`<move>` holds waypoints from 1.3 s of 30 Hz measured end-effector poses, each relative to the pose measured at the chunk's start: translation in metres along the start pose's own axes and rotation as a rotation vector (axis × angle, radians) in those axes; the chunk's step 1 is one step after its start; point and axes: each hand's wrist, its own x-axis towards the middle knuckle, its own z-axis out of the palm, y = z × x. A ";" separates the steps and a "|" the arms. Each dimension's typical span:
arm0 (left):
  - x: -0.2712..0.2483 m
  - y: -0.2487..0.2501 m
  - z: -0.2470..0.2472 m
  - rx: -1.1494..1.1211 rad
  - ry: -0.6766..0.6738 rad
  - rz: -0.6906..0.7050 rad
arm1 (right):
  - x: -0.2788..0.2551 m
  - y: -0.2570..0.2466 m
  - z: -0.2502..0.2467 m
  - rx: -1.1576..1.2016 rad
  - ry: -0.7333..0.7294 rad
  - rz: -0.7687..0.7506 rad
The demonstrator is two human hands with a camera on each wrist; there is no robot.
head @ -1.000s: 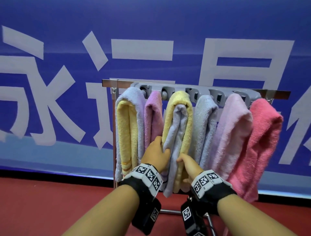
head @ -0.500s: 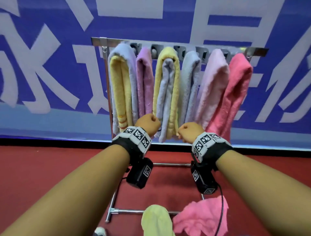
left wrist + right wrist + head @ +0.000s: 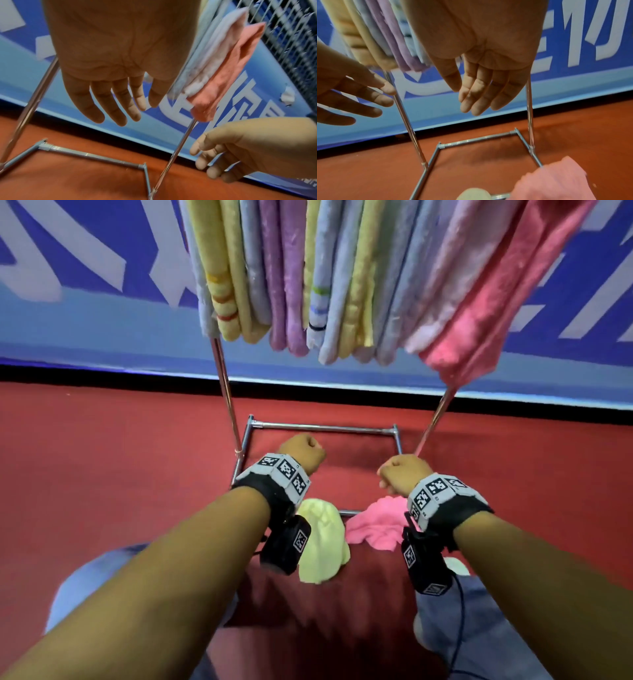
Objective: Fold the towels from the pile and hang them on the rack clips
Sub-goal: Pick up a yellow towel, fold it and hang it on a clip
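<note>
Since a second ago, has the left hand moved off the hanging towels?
Yes. The left hand has come down and away from the hanging towels; it now hangs empty, fingers relaxed, below their bottom edges, in front of the rack's base bar.

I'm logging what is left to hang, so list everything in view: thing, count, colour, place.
hanging towels: several, exact count unclear; yellow, lilac, grey-blue, pale pink, deep pink; side by side on the rack.
rack: one, silver metal, on the floor by the banner.
yellow towel: one, pale yellow, on the floor.
pink towel: one, pink, on the floor right of the yellow one.
floor: red.
banner: blue, white characters, behind the rack.
left hand: empty, fingers relaxed.
right hand: empty, fingers relaxed.
</note>
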 end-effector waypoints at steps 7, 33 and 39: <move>0.065 -0.102 0.060 0.074 -0.104 -0.233 | 0.078 0.066 0.098 -0.018 -0.176 0.119; 0.182 -0.318 0.256 -0.113 -0.340 -0.557 | 0.208 0.200 0.334 0.117 -0.311 0.461; 0.165 -0.300 0.254 -0.051 -0.430 -0.466 | 0.185 0.188 0.324 0.218 -0.415 0.445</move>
